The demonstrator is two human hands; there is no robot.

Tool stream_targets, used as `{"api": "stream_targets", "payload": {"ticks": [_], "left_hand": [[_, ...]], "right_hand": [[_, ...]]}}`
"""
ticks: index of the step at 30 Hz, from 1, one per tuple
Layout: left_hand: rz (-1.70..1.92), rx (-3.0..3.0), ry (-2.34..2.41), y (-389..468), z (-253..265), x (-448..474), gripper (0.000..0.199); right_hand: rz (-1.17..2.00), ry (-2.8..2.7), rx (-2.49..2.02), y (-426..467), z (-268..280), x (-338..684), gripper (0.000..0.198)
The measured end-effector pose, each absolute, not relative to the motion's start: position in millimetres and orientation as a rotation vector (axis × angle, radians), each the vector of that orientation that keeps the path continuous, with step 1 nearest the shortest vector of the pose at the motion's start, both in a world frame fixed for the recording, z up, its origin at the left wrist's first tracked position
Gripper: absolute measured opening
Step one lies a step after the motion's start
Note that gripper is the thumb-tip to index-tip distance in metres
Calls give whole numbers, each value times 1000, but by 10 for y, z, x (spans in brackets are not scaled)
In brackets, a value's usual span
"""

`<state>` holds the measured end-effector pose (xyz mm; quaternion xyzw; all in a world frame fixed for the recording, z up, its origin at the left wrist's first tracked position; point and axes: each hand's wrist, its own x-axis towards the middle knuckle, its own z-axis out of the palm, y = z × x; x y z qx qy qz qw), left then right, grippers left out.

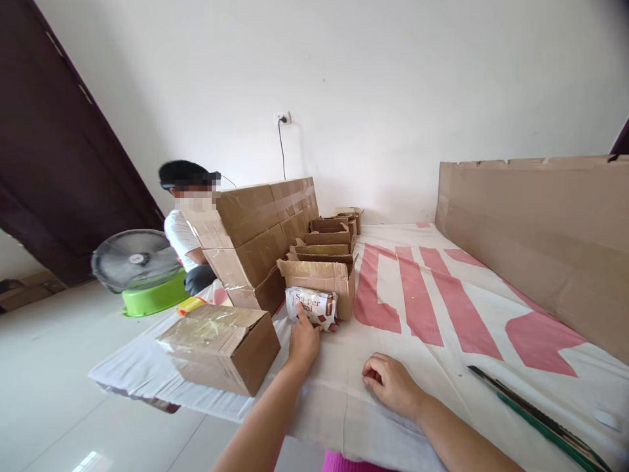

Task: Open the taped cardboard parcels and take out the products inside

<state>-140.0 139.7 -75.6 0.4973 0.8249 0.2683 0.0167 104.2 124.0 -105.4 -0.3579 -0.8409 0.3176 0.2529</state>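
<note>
My left hand (303, 344) reaches to a white and brown printed packet (319, 309), its index finger laid on the packet's front and the thumb near the lower edge. The packet leans against an opened cardboard box (327, 272). My right hand (390, 385) rests on the cloth with its fingers loosely curled; nothing shows in them. To the left of my left hand sits a closed, taped carton (216, 344). A long black and green tool, probably a cutter (540, 419), lies to the right of my right hand.
Taped cartons (253, 223) are stacked at the left, with several opened boxes (331, 229) in a row beside them. A person (181, 229) sits behind the stack, near a fan (135, 259) and a green basin (154, 295). A large cardboard sheet (531, 229) stands at the right.
</note>
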Motion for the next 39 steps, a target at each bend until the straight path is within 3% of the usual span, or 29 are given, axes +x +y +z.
{"api": "stream_targets", "payload": {"ticks": [11,17,32,35,39], "left_hand": [[988,1504,2817,1499,-916,-1462,74],[1118,1976,2677,1403,-925,-1257,55],[1020,2037,2627,1445,-967,-1285,68],[1177,2184,2489,1165,-875,-1136,71],[1191,2773,1930,571,-588,-1139,57]], "right_hand": [[901,-2267,-971,1238,-1053,1056,11],[911,-2266,-957,1225,-1036,1057,11],[935,-2236,-941,1254,-1021,1070,9],[948,-2227,-936,1263,-1022,1075,8],[967,-2239,-930,1261,-1015,1089,8]]}}
